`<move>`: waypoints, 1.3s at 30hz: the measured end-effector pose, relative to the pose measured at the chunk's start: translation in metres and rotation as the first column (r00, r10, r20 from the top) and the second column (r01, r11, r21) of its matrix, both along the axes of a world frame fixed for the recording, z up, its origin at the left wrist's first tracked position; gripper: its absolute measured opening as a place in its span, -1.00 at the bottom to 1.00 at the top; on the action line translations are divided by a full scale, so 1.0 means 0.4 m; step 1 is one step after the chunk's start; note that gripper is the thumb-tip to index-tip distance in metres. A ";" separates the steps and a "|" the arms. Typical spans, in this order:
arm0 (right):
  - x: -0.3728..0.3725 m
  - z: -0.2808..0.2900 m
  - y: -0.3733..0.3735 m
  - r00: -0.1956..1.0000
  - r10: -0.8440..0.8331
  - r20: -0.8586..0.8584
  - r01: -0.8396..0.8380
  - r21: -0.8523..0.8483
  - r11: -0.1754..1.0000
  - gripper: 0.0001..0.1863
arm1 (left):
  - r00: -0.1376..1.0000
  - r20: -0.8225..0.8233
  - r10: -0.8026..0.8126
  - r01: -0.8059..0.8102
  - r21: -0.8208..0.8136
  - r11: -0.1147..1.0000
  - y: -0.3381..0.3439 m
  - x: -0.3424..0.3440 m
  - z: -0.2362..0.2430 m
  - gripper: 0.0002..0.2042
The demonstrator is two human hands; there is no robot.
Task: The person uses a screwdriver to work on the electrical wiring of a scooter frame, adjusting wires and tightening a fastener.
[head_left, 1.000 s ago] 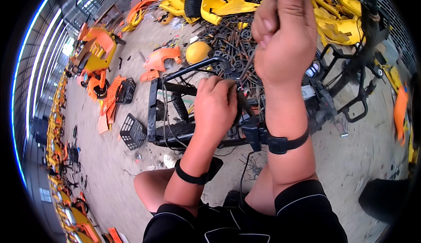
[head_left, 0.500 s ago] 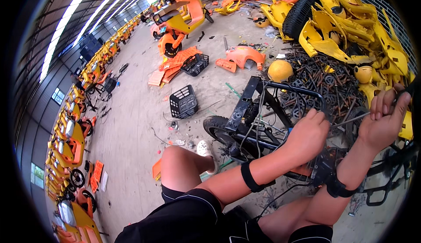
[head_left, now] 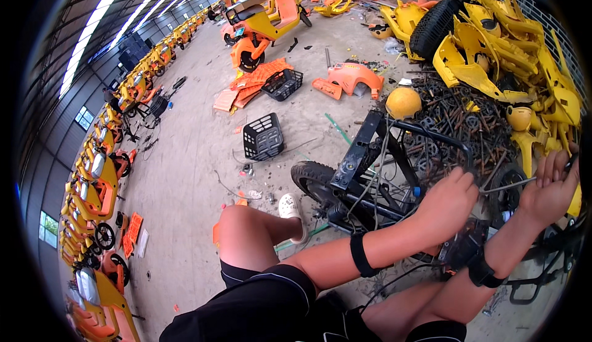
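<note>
Stripped scooter frame: black and bare of panels, stretching from near the centre toward 4 o'clock, just beyond the bent knees; likely placed this close for both hands to reach.
Rear wheel: at the frame's 9 o'clock end, near the white clog.
Right hand: at 3 o'clock, clenched around the dark end of a long-shafted hand tool, apparently for a firm hold well back from the tip.
Tool direction: pointing toward 9 o'clock from the right hand, ending just beside the left fingertips; too hidden to tell of any contact with the frame.
Left hand: between 3 and 4 o'clock, curled over the frame, perhaps to steady or guide; cannot tell whether grasping anything.
Metal-parts heap: between 2 and 3 o'clock, apparently sorted apart from the yellow body panels.
Scooter row: from 8 to 10 o'clock, lined up probably to save space.
</note>
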State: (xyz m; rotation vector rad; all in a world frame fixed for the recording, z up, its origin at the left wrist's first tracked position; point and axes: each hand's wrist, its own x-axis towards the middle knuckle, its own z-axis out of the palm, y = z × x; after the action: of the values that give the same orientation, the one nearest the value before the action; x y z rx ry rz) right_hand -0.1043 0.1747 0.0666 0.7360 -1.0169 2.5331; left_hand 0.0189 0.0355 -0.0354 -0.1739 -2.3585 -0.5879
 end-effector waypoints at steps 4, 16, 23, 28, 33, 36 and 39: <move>0.014 0.010 -0.018 0.999 -0.038 0.024 0.038 0.019 0.999 -0.72 | 1.000 0.012 0.004 -0.004 -0.023 1.000 -0.003 -0.003 -0.001 -0.79; -0.005 -0.002 -0.017 0.968 0.235 -0.091 -0.231 0.056 0.971 -0.69 | 1.000 0.004 0.011 -0.011 -0.016 1.000 -0.004 0.008 0.010 -0.78; -0.016 -0.005 -0.009 0.967 0.248 -0.064 -0.246 0.049 0.968 -0.67 | 1.000 0.030 0.005 -0.005 -0.009 1.000 -0.007 0.015 0.021 -0.77; -0.030 -0.007 0.010 0.970 0.238 -0.046 -0.236 0.037 0.971 -0.61 | 1.000 0.018 0.005 -0.006 0.046 0.999 -0.005 0.008 0.011 -0.79; -0.014 0.001 0.008 0.968 0.247 -0.051 -0.245 0.043 0.968 -0.56 | 1.000 0.012 -0.004 0.002 0.115 0.993 -0.001 0.001 0.007 -0.84; -0.007 -0.001 0.005 0.955 0.287 -0.080 -0.284 0.042 0.958 -0.55 | 1.000 0.017 -0.004 0.001 0.131 0.991 -0.002 0.000 0.007 -0.87; -0.004 -0.004 -0.002 0.940 0.331 -0.087 -0.330 0.028 0.944 -0.55 | 0.999 0.041 0.020 -0.026 0.137 0.990 -0.002 0.005 0.008 -0.90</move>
State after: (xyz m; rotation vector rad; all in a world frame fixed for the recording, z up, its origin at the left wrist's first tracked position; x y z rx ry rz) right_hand -0.1058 0.1740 0.0648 1.0972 -0.9475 2.7414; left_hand 0.0210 0.0347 -0.0323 -0.0733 -2.3450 -0.7465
